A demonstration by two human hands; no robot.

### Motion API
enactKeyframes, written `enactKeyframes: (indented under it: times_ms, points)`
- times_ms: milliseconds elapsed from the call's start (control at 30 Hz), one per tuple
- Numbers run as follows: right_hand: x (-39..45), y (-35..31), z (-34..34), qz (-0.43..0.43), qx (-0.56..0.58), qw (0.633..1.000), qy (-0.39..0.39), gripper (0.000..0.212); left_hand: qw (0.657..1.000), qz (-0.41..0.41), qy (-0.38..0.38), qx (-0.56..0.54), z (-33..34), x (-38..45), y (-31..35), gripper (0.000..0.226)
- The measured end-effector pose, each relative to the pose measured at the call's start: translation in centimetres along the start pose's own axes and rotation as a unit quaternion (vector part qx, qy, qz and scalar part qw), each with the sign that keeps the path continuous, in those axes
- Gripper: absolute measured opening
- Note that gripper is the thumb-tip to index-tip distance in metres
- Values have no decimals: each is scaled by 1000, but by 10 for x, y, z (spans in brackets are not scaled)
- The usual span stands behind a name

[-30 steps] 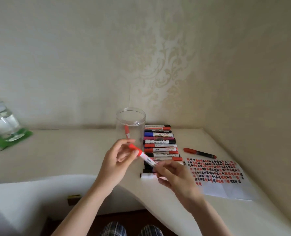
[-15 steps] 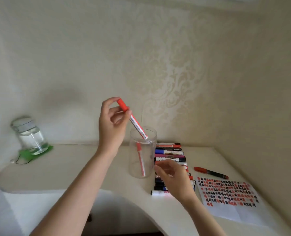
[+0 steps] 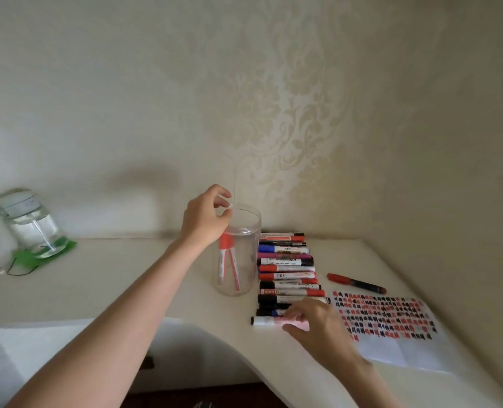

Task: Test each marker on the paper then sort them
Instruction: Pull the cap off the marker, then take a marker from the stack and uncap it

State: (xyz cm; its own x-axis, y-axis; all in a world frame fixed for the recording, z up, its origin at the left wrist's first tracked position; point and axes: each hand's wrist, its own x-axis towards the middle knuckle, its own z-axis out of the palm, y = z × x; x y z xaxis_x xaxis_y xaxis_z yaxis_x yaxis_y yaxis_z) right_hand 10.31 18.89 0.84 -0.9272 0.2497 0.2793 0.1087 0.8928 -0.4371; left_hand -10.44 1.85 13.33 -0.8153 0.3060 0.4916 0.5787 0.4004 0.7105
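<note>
Fingers (image 3: 223, 201) of the left hand (image 3: 206, 219) pinch loosely, empty, over the clear jar (image 3: 240, 260) rim; two red markers (image 3: 228, 260) stand inside. Right hand (image 3: 318, 322) fingers curl onto the nearest marker (image 3: 266, 320) of the worktop row, grip unclear. A careless pull could scatter the row or nudge the jar over.

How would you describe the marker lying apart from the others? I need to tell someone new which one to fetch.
Find the paper covered in red and black test marks at the right of the white table. Just behind its far edge lies one lone marker, well right of the marker stack. It alone has a black barrel with red ends and touches no other marker.
</note>
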Motion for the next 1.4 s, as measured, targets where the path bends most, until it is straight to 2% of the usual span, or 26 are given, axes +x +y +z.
enactKeyframes:
  times_ms: [100, 167, 267, 400, 467, 567, 667, 733, 767, 833, 967, 1100, 1233, 1267, 1400]
  points:
    - [3, 0, 0, -33, -58, 998, -7, 22, 994, 76, 71, -20, -7, -11, 13, 21]
    - [5, -1, -1, -50, -88, 995, -21, 29, 985, 142, 86, -36, -7, -34, 22, 20]
    - [7, -2, -2, -51, -108, 992, -44, 34, 978, 203, 29, -50, 9, -90, 12, 17]
    - [8, -2, -3, -53, -130, 987, -79, 32, 986, 144, -54, -63, 44, -147, -27, 22]
    - [6, -1, -8, -37, -88, 993, -73, 29, 988, 101, -64, -92, 56, -160, -37, 21]
    - [3, -3, -27, 48, 93, 995, -2, 24, 988, 50, -63, -130, 63, -166, -38, 17]
    - [-7, -10, -47, 156, 285, 945, -28, 24, 983, 46, -95, -152, 68, -166, -29, 13]
    - [-16, -13, -53, 202, 349, 912, -72, 30, 977, 60, -114, -170, 71, -166, -19, 19]
    - [-20, -14, -55, 212, 356, 905, -89, 30, 974, 78, -122, -175, 73, -166, -15, 26]
    - [-27, -14, -55, 210, 325, 914, -123, 28, 967, 141, -148, -153, 78, -165, -9, 38]
    - [-32, -15, -58, 149, 266, 942, -138, 24, 941, 260, -213, -27, 87, -163, -8, 40]
    - [-34, -5, -65, 176, 319, 927, -92, 14, 941, 249, -229, -21, 86, -162, -12, 29]
    - [-39, -3, -56, 234, 482, 844, -20, 20, 952, 214, -215, -31, 89, -169, -10, 38]
    - [-39, -7, -49, 235, 500, 834, -5, 21, 953, 205, -222, -33, 91, -171, -8, 40]
    - [-40, -19, -31, 180, 455, 871, 45, 31, 950, 179, -254, -39, 99, -176, -4, 36]
